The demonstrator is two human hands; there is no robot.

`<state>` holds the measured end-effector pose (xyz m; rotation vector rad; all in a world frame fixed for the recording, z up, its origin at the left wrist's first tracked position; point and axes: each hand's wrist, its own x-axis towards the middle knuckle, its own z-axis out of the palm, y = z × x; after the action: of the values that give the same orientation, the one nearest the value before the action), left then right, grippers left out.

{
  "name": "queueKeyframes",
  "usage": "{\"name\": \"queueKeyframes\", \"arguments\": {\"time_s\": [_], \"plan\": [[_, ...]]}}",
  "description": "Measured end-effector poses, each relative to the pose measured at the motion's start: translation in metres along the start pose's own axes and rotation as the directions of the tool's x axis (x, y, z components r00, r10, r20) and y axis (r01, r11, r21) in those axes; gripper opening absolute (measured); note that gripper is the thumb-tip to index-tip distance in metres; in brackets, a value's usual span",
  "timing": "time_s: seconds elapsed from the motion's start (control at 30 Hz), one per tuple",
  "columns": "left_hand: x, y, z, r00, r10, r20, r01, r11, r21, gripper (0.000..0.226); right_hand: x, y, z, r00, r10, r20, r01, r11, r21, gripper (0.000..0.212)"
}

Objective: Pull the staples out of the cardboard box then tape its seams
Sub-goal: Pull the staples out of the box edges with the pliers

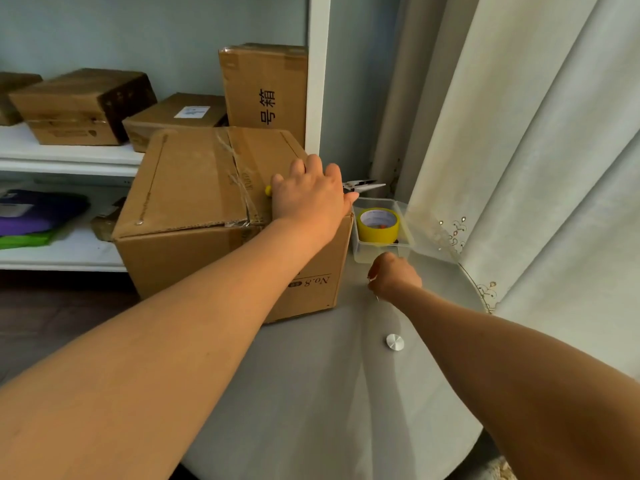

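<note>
Pliers with yellow handles (362, 186) lay gripped under the left hand (310, 192), atop the brown cardboard box (194, 188), probably steadying it. Beside it, the right hand (394, 275) pinched a thin metal staple (375, 296), likely for discarding, just short of the clear plastic tray (403, 252) holding yellow tape (378, 225).

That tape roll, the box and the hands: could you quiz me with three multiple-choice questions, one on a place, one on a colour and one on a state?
1. Where is the tape roll?
A. On the cardboard box
B. In the clear plastic tray
C. On the shelf

2. What colour is the tape roll?
A. Yellow
B. Red
C. Blue

3. What is the left hand doing?
A. Hanging at the side
B. Lifting the tray
C. Holding pliers on top of the cardboard box

Answers:
1 B: the roll sits inside the tray right of the box.
2 A: its outside is plainly yellow.
3 C: metal pliers tips stick out past its fingers.
</note>
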<state>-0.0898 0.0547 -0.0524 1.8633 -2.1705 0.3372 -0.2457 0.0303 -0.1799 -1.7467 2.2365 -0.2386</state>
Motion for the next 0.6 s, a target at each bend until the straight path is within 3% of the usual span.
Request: {"name": "queueKeyframes", "arguments": {"time_s": [0.27, 0.37, 0.5, 0.6], "plan": [[-0.001, 0.002, 0.0, 1.0, -0.003, -0.002, 0.003, 1.0, -0.005, 0.049, -0.005, -0.01, -0.027, 0.988, -0.037, -0.152, 0.03, 0.998, -0.048, 0.028], [0.002, 0.004, -0.003, 0.997, 0.022, 0.075, -0.021, 1.0, -0.017, 0.052, -0.011, -0.021, -0.056, 0.968, -0.078, -0.24, 0.067, 0.996, -0.054, 0.026], [0.004, -0.013, -0.023, 0.989, -0.001, 0.147, 0.009, 0.999, -0.053, 0.057, -0.034, -0.045, -0.092, 0.903, -0.237, -0.359, 0.216, 0.971, -0.099, 0.051], [-0.003, -0.036, -0.044, 0.989, -0.026, 0.144, 0.023, 0.999, 0.023, 0.06, -0.05, -0.058, -0.103, 0.853, -0.279, -0.442, 0.281, 0.958, -0.063, 0.061]]}}
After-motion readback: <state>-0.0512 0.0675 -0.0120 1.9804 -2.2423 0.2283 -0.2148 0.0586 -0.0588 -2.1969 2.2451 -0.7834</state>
